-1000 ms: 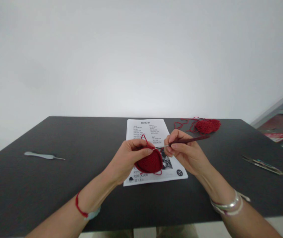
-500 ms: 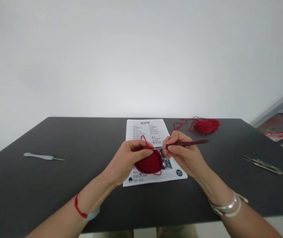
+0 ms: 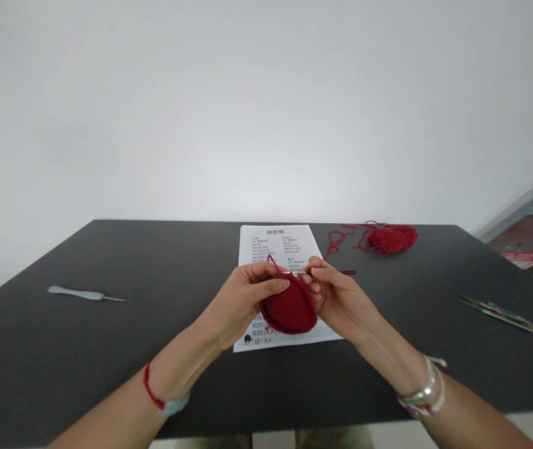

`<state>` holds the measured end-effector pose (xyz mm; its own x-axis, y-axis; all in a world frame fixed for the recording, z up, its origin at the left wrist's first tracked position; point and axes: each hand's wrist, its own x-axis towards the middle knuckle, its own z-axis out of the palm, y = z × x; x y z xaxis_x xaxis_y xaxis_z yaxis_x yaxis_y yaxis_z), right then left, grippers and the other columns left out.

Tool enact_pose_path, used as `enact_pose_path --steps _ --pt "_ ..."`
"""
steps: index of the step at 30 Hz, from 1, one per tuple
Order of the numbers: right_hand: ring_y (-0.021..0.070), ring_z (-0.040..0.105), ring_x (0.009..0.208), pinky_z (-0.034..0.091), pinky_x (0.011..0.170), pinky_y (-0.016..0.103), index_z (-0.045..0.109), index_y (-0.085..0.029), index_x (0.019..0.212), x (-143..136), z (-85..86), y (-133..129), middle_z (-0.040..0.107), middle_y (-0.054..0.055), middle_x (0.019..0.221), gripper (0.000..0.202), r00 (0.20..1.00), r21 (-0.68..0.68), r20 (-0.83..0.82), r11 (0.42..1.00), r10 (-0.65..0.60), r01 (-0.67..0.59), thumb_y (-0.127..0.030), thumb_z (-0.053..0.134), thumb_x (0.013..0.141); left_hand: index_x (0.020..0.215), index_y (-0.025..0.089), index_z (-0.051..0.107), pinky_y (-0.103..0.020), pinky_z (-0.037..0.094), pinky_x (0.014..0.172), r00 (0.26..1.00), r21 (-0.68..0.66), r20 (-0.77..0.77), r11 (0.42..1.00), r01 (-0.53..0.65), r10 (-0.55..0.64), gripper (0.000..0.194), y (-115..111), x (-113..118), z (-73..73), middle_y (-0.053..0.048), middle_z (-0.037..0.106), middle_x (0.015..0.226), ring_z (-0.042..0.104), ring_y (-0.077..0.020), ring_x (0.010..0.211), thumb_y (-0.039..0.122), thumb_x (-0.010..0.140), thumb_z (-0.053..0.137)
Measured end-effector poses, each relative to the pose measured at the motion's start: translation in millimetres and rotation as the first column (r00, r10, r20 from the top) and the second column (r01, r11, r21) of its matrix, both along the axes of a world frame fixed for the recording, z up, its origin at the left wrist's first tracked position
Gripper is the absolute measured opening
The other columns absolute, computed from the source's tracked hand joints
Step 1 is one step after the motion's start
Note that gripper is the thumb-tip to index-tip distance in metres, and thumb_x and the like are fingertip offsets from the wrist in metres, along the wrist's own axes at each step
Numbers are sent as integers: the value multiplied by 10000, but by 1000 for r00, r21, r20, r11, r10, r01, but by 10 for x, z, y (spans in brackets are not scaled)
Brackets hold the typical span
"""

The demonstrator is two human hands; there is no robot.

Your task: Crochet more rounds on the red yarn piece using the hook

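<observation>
Shows a crocheted disc [image 3: 290, 308], deep red, worked in close concentric rounds with a raised rim, tilted to face the camera, held over the lower half of the printed sheet [image 3: 253, 232]. Includes a crochet hook [image 3: 298, 272] with a thin pale shaft, lying nearly level across the sheet, tip at the disc's upper edge, dark red handle mostly hidden but poking out beyond the sheet's right edge. Includes a loose red yarn ball [image 3: 393, 240] right of the sheet's top, trailing slack loops toward it.
</observation>
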<state>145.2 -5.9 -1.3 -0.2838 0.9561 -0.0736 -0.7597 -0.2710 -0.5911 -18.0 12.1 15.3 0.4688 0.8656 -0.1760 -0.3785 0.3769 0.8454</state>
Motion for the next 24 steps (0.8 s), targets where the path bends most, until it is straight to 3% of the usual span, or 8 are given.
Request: enact_pose_path --steps 13,24 --pt "73 499 472 405 457 178 608 -174 646 25 15 2 643 -10 566 100 982 136 143 985 -125 106 -126 696 650 673 132 716 -209 468 644 999 34 -34 999 -26 27 204 -15 5 5 -13 715 672 619 -106 622 200 532 846" --pt "80 483 470 350 456 202 625 -175 649 49 81 -25 596 -21 559 77 909 296 293 932 -297 209 -145 696 642 670 156 713 -211 446 602 993 73 -110 997 -32 40 166 7 -10 -6 5 695 651 597 -101 592 208 553 818"
